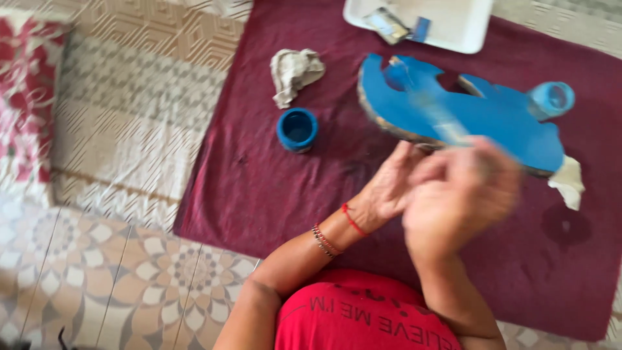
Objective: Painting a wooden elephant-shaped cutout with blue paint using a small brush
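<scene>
A flat wooden cut-out [492, 116] painted blue lies on a dark red cloth [259, 188]. My right hand [463, 191] is closed around a paintbrush [435, 111] whose blurred shaft reaches up over the blue surface. My left hand [389, 188], with red string and bead bracelets at the wrist, rests at the cut-out's near edge, touching my right hand. A small open jar of blue paint [297, 129] stands left of the cut-out. A blue lid or cup [551, 99] sits at the cut-out's far right end.
A crumpled grey rag [295, 72] lies above the paint jar. A white tray [453, 26] with small items sits at the top edge of the cloth. A white scrap [569, 185] pokes out under the cut-out's right end. Patterned floor tiles [116, 272] surround the cloth.
</scene>
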